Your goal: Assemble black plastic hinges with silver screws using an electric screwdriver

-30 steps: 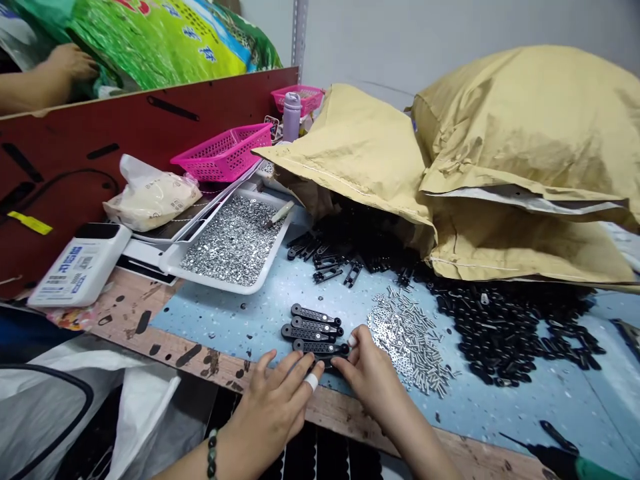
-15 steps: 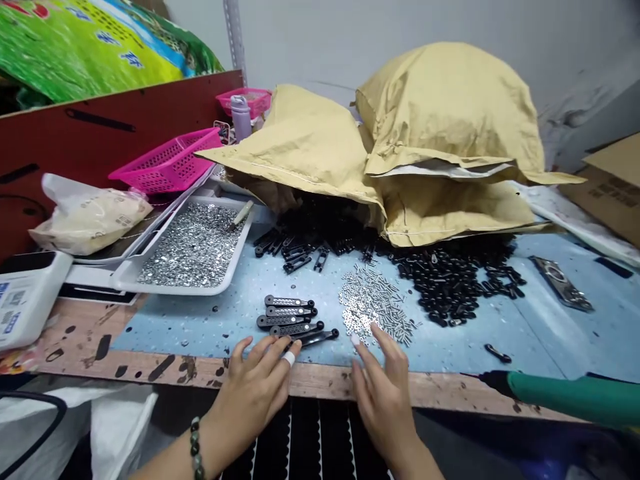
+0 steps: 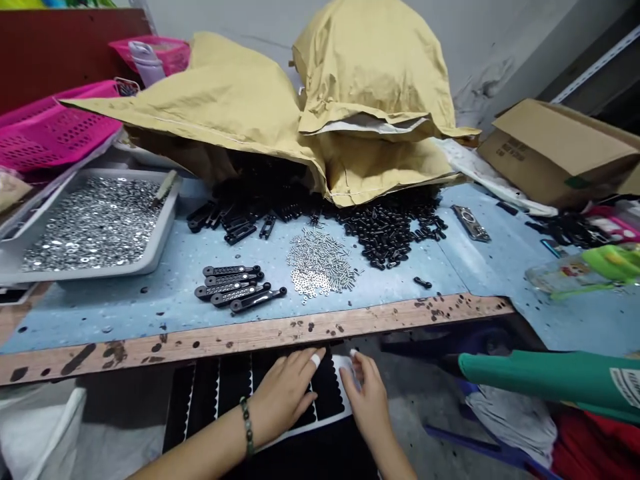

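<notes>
Two hands, both off the near side of the wooden table edge [image 3: 250, 333]. I'm using the row of five black plastic arms [image 3: 239, 291] as reference for everything.

Far left of the row: grey tray [image 3: 100, 275] full of small silver washers, with a pink basket [image 3: 45, 133] behind it.

Straight below the row, off the table: sheet of black scalloped strips [image 3: 225, 393] on white backing.

Left hand [image 3: 285, 397] lies flat on that sheet, fingers stretched out, nothing gripped. It has white tape on one fingertip [image 3: 315, 360] and a bead bracelet [image 3: 245, 427] at the wrist.

Right hand [image 3: 367, 397] is below and right of the row, fingers bent at the sheet's white right edge. I can't tell whether it pinches the backing or only touches it.

Just right of the row, on the blue mat [image 3: 125, 307]: pile of silver screws [image 3: 320, 267].

Further right and behind: heap of small black parts [image 3: 395, 227], lying against the tan paper sacks [image 3: 370, 73].

Well right of the row: metal plate [image 3: 470, 223], then cardboard box [image 3: 555, 147].

Below and far right of the row, off the table: green tool body [image 3: 545, 380].
</notes>
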Available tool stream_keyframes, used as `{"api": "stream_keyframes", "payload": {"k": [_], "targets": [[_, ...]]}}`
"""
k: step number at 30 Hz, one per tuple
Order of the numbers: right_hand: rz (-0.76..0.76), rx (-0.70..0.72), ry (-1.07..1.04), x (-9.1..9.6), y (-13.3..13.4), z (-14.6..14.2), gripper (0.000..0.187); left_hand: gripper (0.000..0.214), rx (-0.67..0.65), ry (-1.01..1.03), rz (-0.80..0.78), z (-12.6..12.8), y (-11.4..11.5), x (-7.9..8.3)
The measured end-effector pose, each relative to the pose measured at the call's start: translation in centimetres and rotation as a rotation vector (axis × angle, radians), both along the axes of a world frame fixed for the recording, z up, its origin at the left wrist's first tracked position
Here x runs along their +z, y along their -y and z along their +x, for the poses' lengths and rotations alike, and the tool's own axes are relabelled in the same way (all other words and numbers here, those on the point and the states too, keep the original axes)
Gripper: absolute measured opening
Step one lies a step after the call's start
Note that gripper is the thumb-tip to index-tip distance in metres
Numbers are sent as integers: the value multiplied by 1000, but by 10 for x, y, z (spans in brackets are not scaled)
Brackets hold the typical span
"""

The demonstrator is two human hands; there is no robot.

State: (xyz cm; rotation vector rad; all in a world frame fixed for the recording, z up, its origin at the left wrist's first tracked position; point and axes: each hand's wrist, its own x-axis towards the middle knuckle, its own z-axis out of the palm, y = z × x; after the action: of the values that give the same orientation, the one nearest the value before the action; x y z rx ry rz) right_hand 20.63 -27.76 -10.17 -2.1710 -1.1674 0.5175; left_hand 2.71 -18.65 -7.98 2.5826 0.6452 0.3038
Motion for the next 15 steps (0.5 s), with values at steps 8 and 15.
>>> {"api": "stream_keyframes", "payload": {"k": [8, 15], "targets": [[-217, 22, 58, -8, -43, -1, 35, 64, 101, 123, -223, 16, 8, -24], [-252, -44, 91, -2, -32, 4, 27, 51, 15, 155, -256, 43, 6, -17]]}}
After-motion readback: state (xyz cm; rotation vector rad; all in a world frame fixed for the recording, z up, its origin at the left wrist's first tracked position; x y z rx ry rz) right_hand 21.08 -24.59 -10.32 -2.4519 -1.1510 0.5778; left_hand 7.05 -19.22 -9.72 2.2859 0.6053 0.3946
